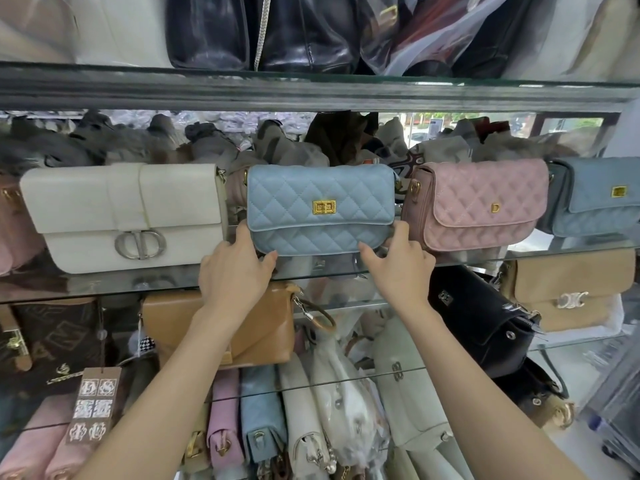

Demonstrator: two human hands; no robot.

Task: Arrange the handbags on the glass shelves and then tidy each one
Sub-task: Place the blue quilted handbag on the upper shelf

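the glass shelf (145, 284) runs the full width of the view, its front edge bare just below the bags. another glass shelf (311, 90) sits close overhead, carrying black bags (263, 32), so there is little room above the row. on the middle shelf the white bag (121, 216) stands at the left, the largest of the row, flap facing out, with a narrow gap between it and the blue bag (320, 209). the pink bag (479, 206) stands just right of the blue one, almost touching, turned slightly. a second blue bag (595, 199) sits at the far right. below, a tan bag (221, 323) and a black bag (481, 317) lie on a lower shelf.

the blue bag stands upright at the middle of the shelf, long axis along the shelf edge, quilted flap and gold clasp (323, 207) facing the camera. the left hand (235, 271) grips its lower left corner, thumb on the front, fingers curled behind. the right hand (401, 268) grips the lower right corner the same way. whether its base rests on the glass cannot be told.
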